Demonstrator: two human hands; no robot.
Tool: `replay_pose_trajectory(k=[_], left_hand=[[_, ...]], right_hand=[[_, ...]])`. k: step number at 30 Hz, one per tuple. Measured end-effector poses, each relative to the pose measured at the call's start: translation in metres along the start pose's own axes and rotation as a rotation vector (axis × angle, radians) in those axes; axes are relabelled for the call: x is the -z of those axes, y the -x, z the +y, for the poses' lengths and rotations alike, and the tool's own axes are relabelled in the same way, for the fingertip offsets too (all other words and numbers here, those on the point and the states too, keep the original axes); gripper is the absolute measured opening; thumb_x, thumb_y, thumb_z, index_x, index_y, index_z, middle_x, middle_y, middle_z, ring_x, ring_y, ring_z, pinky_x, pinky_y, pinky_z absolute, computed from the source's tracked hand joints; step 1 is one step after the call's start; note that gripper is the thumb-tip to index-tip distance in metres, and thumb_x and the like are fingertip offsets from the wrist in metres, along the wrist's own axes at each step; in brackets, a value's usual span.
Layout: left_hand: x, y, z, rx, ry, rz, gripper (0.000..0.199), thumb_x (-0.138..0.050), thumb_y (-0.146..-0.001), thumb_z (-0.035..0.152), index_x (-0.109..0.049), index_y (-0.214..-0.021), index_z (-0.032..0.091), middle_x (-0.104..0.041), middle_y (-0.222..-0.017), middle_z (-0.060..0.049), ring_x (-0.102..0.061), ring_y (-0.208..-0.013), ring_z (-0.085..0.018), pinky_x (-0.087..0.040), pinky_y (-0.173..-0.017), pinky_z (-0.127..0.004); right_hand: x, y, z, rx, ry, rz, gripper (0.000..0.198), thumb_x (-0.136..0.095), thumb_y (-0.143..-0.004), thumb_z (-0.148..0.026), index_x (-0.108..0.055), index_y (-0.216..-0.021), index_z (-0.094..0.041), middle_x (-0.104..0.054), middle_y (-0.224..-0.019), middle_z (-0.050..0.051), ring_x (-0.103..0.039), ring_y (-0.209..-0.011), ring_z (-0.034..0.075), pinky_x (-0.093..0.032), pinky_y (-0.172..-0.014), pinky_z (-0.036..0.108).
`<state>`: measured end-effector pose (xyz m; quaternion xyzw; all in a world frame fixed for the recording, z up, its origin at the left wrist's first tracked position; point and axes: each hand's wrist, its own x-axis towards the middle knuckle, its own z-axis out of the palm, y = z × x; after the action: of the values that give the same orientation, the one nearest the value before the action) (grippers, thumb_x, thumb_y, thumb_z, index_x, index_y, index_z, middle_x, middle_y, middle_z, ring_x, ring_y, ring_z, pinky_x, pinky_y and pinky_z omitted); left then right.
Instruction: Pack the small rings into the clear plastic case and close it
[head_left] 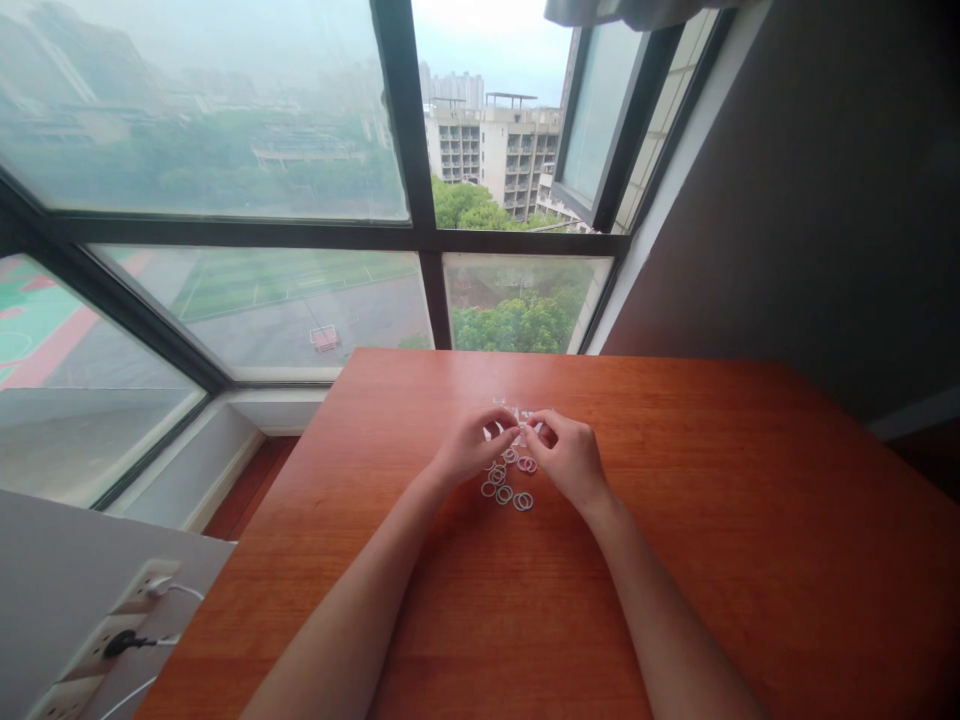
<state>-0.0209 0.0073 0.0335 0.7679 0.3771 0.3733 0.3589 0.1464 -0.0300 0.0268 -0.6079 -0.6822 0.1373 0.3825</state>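
Rings (496,476) flat; left hand (472,443) and right hand (568,452) in pinches on something (522,430), axis unclear.

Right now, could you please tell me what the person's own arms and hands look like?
The left forearm and the right forearm are bare as far as they show, slim and tapering toward the wrists, with no sleeve, cable or clear marking in view. The left hand and right hand are ungloved, and neither wrist shows a watch or bracelet. The nails are too small to make out.
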Motion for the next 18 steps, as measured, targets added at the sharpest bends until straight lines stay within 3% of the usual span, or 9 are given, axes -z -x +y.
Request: replay_pose_trajectory(k=[18], left_hand=[[0.0015, -0.0003, -0.0038, -0.007, -0.146, 0.056, 0.008, -0.060, -0.076, 0.016, -0.065, -0.070, 0.015, -0.064, -0.065, 0.001, -0.053, -0.058, -0.008, -0.041, -0.056, -0.019]], right_hand=[[0.0019, -0.0002, 0.0002, -0.012, 0.039, 0.011, 0.012, -0.056, -0.083, -0.028, -0.065, -0.081, -0.021, -0.056, -0.057, -0.003, -0.052, -0.056, 0.013, -0.036, -0.059, 0.022]])
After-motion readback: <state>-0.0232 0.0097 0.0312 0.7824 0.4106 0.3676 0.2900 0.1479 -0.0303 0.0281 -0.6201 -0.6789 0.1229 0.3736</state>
